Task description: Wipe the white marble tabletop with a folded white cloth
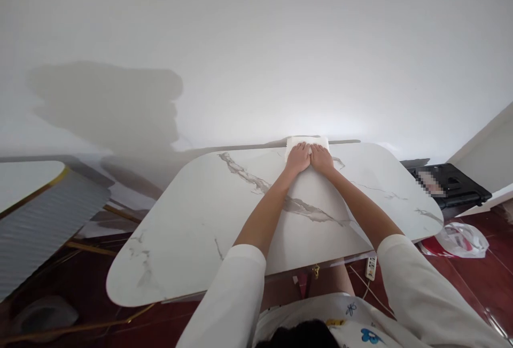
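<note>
A white cloth [292, 141] lies at the far edge of a white marble-patterned tabletop [192, 219], close against the wall. My left hand [298, 157] presses down on the cloth, its fingers together and pointing to the wall. Right beside it, my right hand [321, 159] is pressed on the same cloth, with the thumbs nearly meeting. Both arms reach straight forward over the tabletop. Part of the cloth is hidden beneath my hands. The tabletop has rounded corners and grey-brown veins.
A white wall [256, 59] rises directly behind the tabletop. At left stands another table with a ribbed grey side [48, 219]. On the right are a black case [460, 185] and a plastic bag [465, 240]. A power strip [371, 268] with a cable hangs low near my legs.
</note>
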Motion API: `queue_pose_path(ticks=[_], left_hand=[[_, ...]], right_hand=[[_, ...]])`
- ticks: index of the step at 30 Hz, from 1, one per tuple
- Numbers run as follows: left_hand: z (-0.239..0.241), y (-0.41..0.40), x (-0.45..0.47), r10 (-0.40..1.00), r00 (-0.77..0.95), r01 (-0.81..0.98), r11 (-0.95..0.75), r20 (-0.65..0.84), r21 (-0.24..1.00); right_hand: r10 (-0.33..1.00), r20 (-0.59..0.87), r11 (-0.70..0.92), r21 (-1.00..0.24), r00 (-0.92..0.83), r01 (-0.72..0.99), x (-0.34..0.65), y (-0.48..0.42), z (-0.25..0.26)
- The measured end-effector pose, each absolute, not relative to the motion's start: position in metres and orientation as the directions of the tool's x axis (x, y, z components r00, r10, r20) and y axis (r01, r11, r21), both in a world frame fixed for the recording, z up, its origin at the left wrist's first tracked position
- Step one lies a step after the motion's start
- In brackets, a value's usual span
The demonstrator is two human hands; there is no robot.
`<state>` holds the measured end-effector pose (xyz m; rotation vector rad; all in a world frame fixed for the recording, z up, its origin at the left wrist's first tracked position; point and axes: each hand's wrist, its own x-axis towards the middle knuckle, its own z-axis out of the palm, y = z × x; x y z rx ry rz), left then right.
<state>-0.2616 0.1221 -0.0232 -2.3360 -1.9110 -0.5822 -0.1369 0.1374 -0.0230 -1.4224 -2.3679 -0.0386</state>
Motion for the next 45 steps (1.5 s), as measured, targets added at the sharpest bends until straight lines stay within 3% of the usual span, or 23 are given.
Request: queue_pose_path(ticks=[12, 17, 28, 34, 40, 45], left_hand=[[-0.025, 0.066, -0.249, 0.923, 0.215, 0.954, -0.269, 0.319, 0.135], [-0.029, 0.023, -0.262, 0.898, 0.294, 0.940, -0.334, 0.327, 0.074], [-0.035, -0.107, -0.266, 0.901, 0.269, 0.955, -0.294, 0.341, 0.025], [-0.040, -0.150, -0.257, 0.909, 0.156, 0.972, -0.210, 0.385, 0.101], [-0.035, -0.175, -0.234, 0.919, -0.032, 0.981, -0.047, 0.393, 0.190], [-0.033, -0.184, -0.219, 0.926, -0.049, 0.983, -0.022, 0.374, 0.185]], right_hand=[[0.860, 0.243, 0.488, -0.130, -0.449, 0.863, -0.119, 0.075, -0.011], [0.842, 0.258, 0.514, -0.116, -0.474, 0.850, -0.124, 0.031, -0.016], [0.775, 0.283, 0.616, -0.141, -0.565, 0.775, -0.119, -0.085, -0.019], [0.781, 0.310, 0.606, -0.171, -0.541, 0.777, -0.118, -0.121, -0.024], [0.735, 0.265, 0.677, -0.216, -0.625, 0.704, -0.104, -0.131, -0.018], [0.718, 0.324, 0.691, -0.234, -0.616, 0.684, -0.091, -0.133, -0.024]])
